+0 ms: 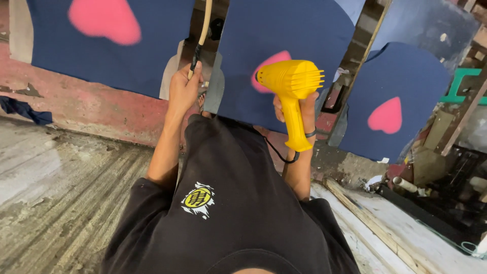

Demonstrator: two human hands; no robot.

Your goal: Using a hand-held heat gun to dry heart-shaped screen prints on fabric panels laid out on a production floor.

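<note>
My right hand [303, 112] is closed around the handle of a yellow heat gun [290, 81], whose nozzle points at a navy blue panel [284, 35] with a pink heart-like patch. A black cord [278, 154] loops down from the handle's base. My left hand [183, 87] is raised and grips a thin tan stick [205, 24] with a black section just above the fist. It sits at the gap between this panel and the navy panel [111, 50] to the left. My black shirt [228, 213] fills the lower middle.
A third navy panel [401, 101] with a pink heart leans at the right. A worn red wall [91, 109] runs behind the panels. Grey striped concrete floor [61, 203] lies at the left. Wooden slats, a pipe and clutter [436, 172] crowd the right side.
</note>
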